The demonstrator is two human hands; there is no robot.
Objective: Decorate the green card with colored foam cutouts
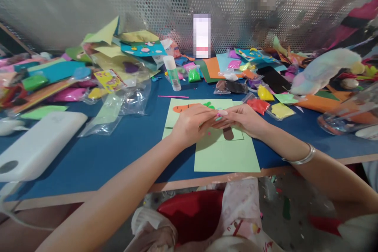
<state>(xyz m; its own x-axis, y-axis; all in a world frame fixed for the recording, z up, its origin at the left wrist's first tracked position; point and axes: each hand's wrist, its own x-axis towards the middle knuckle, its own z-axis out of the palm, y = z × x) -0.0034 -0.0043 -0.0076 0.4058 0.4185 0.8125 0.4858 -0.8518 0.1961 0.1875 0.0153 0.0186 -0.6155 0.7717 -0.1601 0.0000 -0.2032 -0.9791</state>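
My left hand (190,124) and my right hand (249,120) meet above light green paper (227,159), fingertips pinched together. A tiny pink bit shows between the fingers, but I cannot make out whether they hold it. Beneath the hands lies a smaller green sheet with an orange carrot shape (183,108) and green leaves (209,105) at its top. A brown rounded piece (228,134) lies just below the right fingers. Near the left fingers, a small pink spot (209,134) is on the paper.
Behind the papers are a pink stick (173,96), an upright glue stick (172,73) and a phone (202,36). Bagged red clay (258,106) and yellow clay (281,111) lie right. A white power bank (44,145) is left; a fluffy toy (325,69) far right.
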